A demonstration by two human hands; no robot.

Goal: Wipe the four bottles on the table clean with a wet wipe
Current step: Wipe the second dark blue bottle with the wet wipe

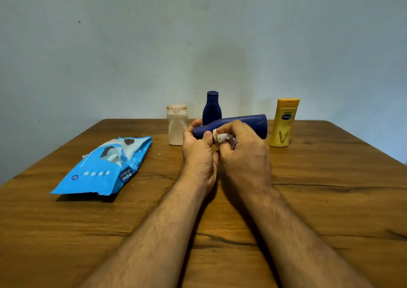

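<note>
In hands (222, 149): blue bottle (246, 123), wipe (223, 137).

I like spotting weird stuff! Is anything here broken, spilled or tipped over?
Nothing is broken or spilled. One dark blue bottle is sideways, but only because the left hand holds it up while the right hand rubs it with a white wipe. The wipes packet lies flat with its flap open.

You are wearing the single head camera, wide-angle, and it is looking forward and slightly down across the bench (308, 199) toward the wall (198, 34). It is sitting close: your forearms are entering from the bottom edge, and the hands are meeting near frame centre. No second view is overlapping it.
</note>
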